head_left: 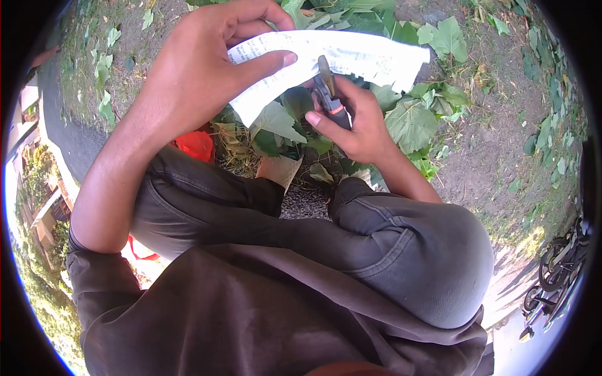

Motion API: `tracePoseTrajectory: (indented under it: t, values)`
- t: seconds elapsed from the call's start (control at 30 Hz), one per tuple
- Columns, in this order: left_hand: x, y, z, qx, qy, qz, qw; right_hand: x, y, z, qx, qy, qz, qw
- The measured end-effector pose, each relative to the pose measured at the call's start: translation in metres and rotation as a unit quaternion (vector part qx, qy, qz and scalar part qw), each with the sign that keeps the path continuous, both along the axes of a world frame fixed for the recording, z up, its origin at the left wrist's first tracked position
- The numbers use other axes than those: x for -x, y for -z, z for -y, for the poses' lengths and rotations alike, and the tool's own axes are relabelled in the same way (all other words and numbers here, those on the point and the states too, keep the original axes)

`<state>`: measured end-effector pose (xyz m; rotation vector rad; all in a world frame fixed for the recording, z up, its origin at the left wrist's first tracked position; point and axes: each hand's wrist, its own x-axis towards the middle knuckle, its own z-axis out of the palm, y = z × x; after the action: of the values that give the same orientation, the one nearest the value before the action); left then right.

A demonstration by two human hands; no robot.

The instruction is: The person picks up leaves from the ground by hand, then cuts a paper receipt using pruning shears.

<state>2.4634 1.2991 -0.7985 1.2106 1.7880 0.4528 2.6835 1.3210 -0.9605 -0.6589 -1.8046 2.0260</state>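
Note:
A curved sheet of printed paper (370, 53) is pinched in my left hand (207, 72), the thumb on its near face and the fingers behind it. Pruning shears (331, 97) with a dark handle and an orange band sit in the grip of my right hand (362, 122). Their blade tip points up and overlaps the lower edge of the paper in this view. Large green leaves (411, 125) lie beneath and around both hands, just beyond my crossed legs.
Bare soil (483, 150) with scattered leaves spreads to the right. A bright red-orange item (195, 147) rests beside my left knee, and a brown piece of card or paper (279, 170) lies between my legs. Bicycles (555, 266) stand at the far right edge.

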Motion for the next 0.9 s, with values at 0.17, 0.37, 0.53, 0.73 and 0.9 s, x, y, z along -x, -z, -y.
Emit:
tracePoseTrajectory:
  t: [0.17,0.37,0.53,0.73,0.9]
  values:
    - [0.002,0.006,0.003,-0.038,0.021,-0.024,0.999,-0.003,-0.002,0.004,0.033,-0.024,0.11,0.993]
    - [0.01,0.003,-0.001,-0.041,-0.027,0.004,0.999,0.003,0.007,0.001,-0.007,-0.024,-0.059,0.998]
    - [0.01,0.009,0.001,-0.071,-0.007,-0.01,0.997,0.007,0.013,0.007,-0.007,0.012,-0.069,0.998]
    - [0.003,0.008,0.004,-0.037,-0.014,0.019,0.999,0.005,0.004,0.002,0.014,0.019,-0.02,1.0]
    - [0.005,0.007,0.004,-0.019,-0.011,0.029,0.999,0.001,-0.002,-0.001,0.098,-0.032,0.058,0.993]
